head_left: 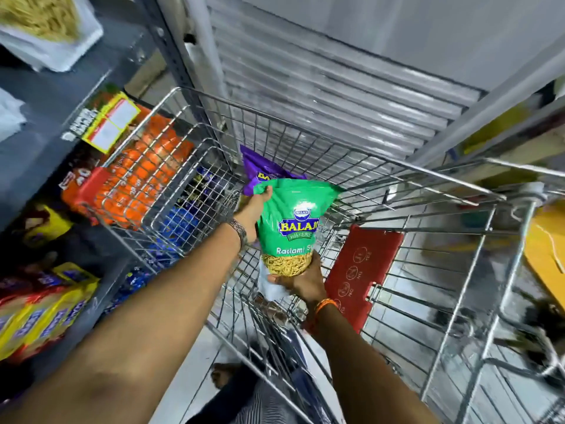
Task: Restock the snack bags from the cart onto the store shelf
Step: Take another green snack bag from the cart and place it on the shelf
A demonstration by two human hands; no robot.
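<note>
Now my left grip pinches the top corner of the green snack bag while my right grip cups its bottom, both closed on it. It hangs upright above the wire cart, a purple bag just behind, the shelf at left.

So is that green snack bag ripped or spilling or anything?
No, nothing stands out. The green snack bag looks whole and sealed, held over the cart by the left hand at its top corner and the right hand underneath. The purple bag behind it looks fine too.
</note>
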